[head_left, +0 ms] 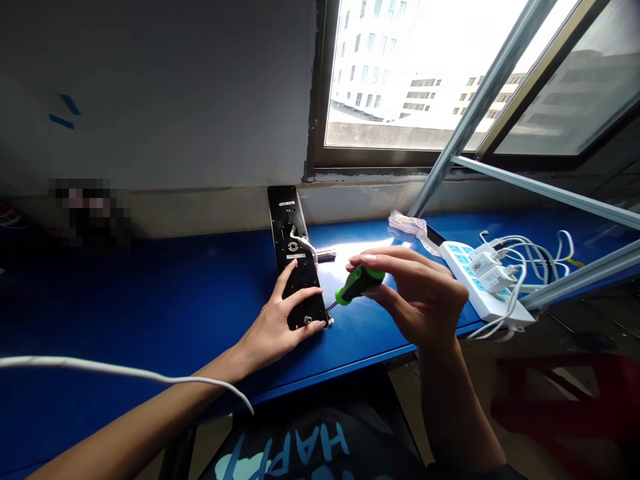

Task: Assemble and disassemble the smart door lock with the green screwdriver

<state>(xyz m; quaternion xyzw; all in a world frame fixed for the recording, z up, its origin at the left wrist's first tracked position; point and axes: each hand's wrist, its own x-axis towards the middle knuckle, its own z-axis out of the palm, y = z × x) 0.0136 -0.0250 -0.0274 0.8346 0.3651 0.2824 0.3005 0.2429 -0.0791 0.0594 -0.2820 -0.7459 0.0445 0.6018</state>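
Note:
A long black panel (309,308), like the back of an electronic door lock, lies lengthwise on the blue table. Screw holes, small white labels and a white cable (306,245) show on its face. My left hand (273,327) rests on it with spread fingers, the thumb along its near end. Between thumb and fingers of my right hand (420,293) is a green and black screwdriver (356,285). Its shaft slants down left to the panel's near right corner; whether the tip sits in a screw I cannot tell. A small shiny cylinder (327,255) lies right of the panel.
A white power strip (465,283) with plugged-in adapters and tangled cables stands at the right, beside a metal frame (550,193). Clear plastic packaging (407,223) lies near the wall. A white cable (125,373) crosses above my left forearm. A red stool (565,393) stands lower right.

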